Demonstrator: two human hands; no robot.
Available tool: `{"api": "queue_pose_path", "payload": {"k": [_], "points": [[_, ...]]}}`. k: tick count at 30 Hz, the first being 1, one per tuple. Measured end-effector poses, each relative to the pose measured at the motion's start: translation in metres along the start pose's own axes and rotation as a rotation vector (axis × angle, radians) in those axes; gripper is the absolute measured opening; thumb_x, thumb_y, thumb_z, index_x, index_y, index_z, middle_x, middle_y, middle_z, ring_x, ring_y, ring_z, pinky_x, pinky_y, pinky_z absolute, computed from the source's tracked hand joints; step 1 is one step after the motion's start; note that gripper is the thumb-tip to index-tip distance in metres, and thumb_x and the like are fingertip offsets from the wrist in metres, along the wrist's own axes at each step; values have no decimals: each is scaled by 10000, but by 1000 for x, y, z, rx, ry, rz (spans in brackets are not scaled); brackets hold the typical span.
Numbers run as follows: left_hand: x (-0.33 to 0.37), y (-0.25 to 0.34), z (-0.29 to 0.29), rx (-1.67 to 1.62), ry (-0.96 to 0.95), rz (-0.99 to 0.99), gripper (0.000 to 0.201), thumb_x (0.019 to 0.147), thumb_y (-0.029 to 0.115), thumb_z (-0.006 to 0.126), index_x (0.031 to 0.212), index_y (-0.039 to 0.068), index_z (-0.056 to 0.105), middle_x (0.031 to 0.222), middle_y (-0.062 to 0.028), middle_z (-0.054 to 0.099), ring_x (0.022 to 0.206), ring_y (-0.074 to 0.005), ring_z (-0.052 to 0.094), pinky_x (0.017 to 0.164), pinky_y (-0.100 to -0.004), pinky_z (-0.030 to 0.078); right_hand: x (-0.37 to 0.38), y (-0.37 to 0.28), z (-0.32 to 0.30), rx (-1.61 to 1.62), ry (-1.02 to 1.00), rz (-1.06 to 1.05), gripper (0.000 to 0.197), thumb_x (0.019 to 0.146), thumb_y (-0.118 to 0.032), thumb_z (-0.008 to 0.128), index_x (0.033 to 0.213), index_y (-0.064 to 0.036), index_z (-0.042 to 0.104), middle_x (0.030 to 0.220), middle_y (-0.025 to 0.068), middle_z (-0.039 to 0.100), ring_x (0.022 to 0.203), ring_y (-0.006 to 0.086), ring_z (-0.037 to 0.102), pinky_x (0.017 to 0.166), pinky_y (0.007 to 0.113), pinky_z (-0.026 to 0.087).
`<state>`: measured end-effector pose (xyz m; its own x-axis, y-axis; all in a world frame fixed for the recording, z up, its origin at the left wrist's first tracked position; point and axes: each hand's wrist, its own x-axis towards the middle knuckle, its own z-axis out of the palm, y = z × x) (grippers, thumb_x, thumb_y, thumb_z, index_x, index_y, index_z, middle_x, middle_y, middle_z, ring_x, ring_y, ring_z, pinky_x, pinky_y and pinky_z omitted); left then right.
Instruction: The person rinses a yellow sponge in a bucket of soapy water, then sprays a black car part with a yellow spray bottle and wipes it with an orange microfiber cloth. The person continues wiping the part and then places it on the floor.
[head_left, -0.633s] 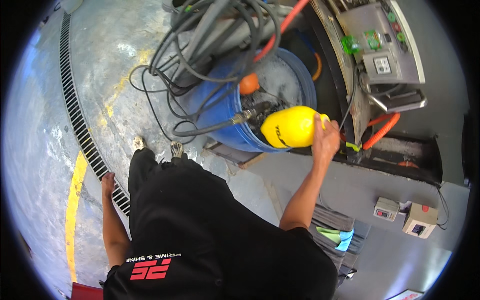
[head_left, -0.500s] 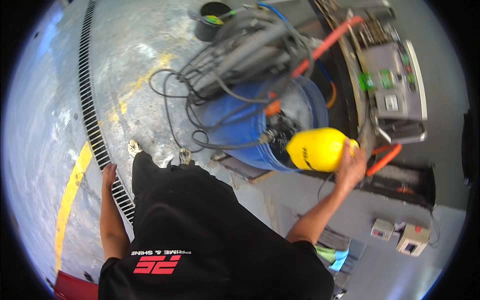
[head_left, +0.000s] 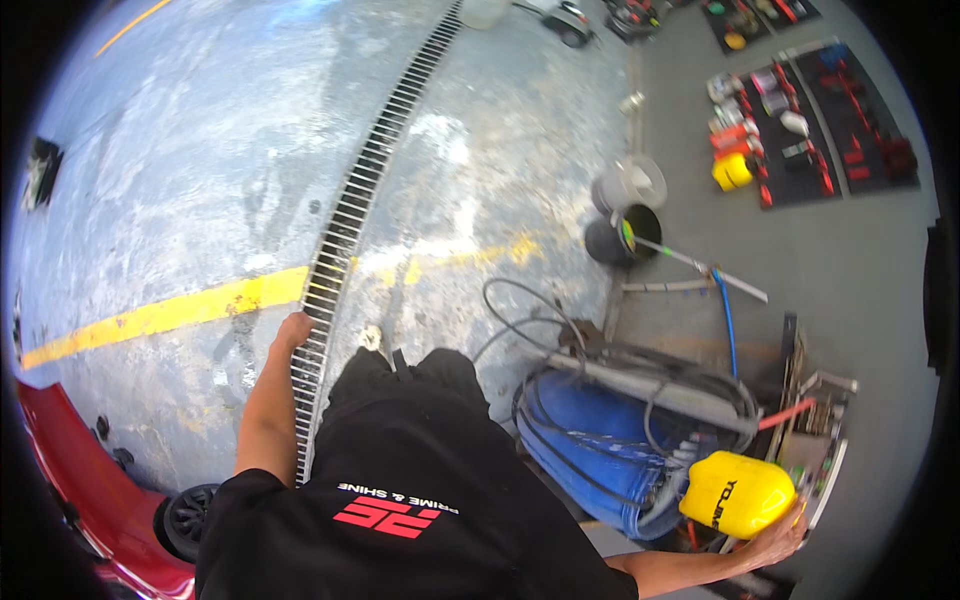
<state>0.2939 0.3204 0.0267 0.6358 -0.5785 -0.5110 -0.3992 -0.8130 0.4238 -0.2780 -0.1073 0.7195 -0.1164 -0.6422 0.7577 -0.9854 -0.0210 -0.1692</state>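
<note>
A rounded yellow plastic bottle [head_left: 738,494] with dark lettering is held out at the lower right. My right hand [head_left: 778,535] is closed round its right-hand end, and the grip is partly hidden behind the bottle. Just left of it lies the rim of a big blue drum [head_left: 590,455], with hoses piled over its far side. My left hand [head_left: 295,328] hangs low above the floor drain grate [head_left: 345,225]; its fingers look curled in, with nothing seen in them.
Black hoses [head_left: 690,395] loop beside the drum. Beyond them stand a black bucket [head_left: 622,240] and a pale bucket [head_left: 638,185]. Tools and bottles hang on dark wall panels [head_left: 785,120] at the far right. A red car [head_left: 90,490] is at the lower left.
My body has turned left, so the drum and hoses now appear lower right. The yellow bottle, still in my right hand, has come away from over the drum's opening toward its side.
</note>
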Motion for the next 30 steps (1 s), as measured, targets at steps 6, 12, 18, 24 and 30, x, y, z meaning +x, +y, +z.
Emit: {"api": "queue_pose_path", "payload": {"k": [6,12,18,24,30], "points": [[94,-89,-143,-296,168,-237,381,913,344,578,1042,25,742,1101,-299,701,1074,-461,664,949,-513,525,-49,-182,92,-22,-188,-180,555,989,-503,584,894,35,685,821,197,659,754,340,613,702,468,449],[208,-199,-300,-305,340,-277,369,922,356,622,1065,33,728,1067,-277,714,1067,-456,666,931,-485,530,-124,-422,234,82,-347,-394,534,983,-451,623,815,55,650,796,202,581,730,402,592,660,521,413],[236,-310,-410,-302,317,-278,378,925,330,586,1019,-15,710,1059,-270,705,1043,-458,643,911,-478,510,-163,-669,369,82,-464,-439,480,936,-466,679,871,7,726,937,219,711,815,434,695,704,516,529],[258,-375,-433,-654,223,-657,311,914,304,649,1022,19,709,748,-128,659,648,-240,647,607,-375,523,-189,-911,489,134,-484,-670,473,936,-468,665,844,-8,732,913,207,689,785,430,689,704,519,513],[348,-444,-514,-830,-76,-1009,313,906,309,627,1142,105,647,872,-79,633,705,-226,641,592,-425,510,-239,-1151,583,58,-676,-591,538,950,-537,605,928,-17,737,973,234,701,924,423,680,863,573,443]]}}
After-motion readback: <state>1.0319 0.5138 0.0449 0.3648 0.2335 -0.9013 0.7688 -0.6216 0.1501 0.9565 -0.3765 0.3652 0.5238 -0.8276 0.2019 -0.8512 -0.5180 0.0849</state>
